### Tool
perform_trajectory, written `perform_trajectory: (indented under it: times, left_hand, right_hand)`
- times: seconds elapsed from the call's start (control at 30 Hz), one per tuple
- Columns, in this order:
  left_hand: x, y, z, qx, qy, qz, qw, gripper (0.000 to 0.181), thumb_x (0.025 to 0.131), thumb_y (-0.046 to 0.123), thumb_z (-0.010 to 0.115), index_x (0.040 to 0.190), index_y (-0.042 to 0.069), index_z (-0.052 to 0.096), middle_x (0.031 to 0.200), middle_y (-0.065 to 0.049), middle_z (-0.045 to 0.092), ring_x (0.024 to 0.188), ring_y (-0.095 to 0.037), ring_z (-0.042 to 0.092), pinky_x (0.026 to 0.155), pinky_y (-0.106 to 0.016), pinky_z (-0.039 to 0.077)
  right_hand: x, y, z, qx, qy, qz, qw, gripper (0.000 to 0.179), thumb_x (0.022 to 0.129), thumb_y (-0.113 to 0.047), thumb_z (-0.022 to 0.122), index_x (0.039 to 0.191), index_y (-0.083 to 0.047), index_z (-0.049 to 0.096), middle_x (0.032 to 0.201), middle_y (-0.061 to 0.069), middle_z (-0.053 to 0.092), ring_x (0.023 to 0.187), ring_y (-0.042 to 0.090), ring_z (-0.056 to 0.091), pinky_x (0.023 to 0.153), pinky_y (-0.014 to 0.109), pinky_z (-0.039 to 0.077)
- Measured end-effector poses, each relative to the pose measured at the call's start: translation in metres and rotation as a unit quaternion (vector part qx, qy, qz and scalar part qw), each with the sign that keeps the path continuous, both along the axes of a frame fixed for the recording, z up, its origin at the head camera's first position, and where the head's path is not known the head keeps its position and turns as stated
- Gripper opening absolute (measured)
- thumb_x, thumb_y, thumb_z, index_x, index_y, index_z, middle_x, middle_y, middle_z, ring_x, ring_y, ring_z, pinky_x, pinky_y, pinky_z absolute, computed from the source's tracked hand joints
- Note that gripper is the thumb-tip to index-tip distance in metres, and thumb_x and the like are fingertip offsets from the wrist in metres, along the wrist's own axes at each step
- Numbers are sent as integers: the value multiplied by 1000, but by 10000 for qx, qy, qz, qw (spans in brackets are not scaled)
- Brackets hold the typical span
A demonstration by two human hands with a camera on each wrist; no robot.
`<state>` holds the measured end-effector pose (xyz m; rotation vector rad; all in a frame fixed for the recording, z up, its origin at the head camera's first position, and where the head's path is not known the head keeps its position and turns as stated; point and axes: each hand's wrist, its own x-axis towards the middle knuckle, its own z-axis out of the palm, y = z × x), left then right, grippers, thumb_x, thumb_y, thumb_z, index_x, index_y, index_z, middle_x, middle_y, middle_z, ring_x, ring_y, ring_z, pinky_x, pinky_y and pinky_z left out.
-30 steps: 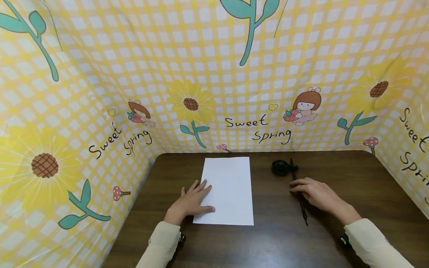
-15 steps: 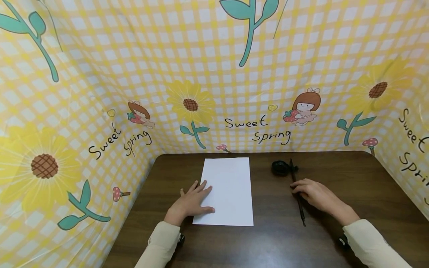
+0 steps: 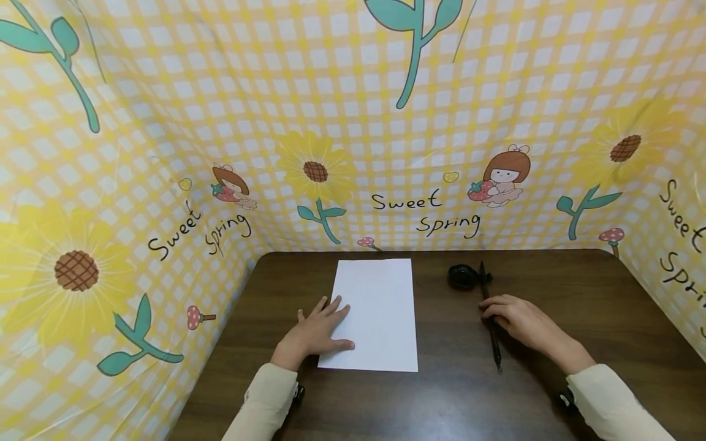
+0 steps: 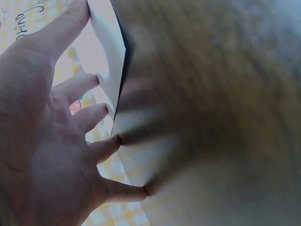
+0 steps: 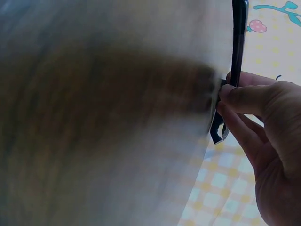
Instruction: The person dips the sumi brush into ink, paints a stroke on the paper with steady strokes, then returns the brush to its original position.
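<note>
My left hand rests with spread fingers on the left side of a blank white sheet of paper. In the left wrist view the thumb and two fingertips touch the paper, while the other fingertips reach past its edge onto the wood. On the right, my right hand pinches a slim black writing brush around its middle. The brush's far end lies at a small black rest beside a round black ink dish. In the right wrist view thumb and fingers close around the dark shaft.
Everything stands on a dark brown wooden table. A yellow checked cloth with sunflowers and lettering hangs behind the table and along both sides. Table surface lies between the paper and the brush.
The near end of the brush has swung slightly left, and the right hand has shifted a touch to the right along with it. The left hand and paper stay put.
</note>
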<state>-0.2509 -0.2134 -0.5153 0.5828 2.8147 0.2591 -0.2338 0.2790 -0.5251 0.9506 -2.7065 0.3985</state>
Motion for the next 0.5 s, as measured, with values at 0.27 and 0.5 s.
perform_trajectory:
  times: [0.27,0.5]
  left_hand:
    - [0,0,-2,44,-26,11,10000,96,92,73,68,168,22,37,179,-9,22,165,-46,15,110,-93,16]
    - [-1,0,-3,8,-23,21,10000,96,92,74,66,168,24,37,179,-8,22,165,-46,15,110,-93,16]
  right_hand:
    - [-1,-2,6,-434,867,256,9950,34,79,11,85,104,-11,80,123,9,76,106,29,75,78,41,64]
    - [-1,-4,20,-627,1173,209,9909,37,79,15,83,105,-10,78,123,10,76,106,30,75,76,41,64]
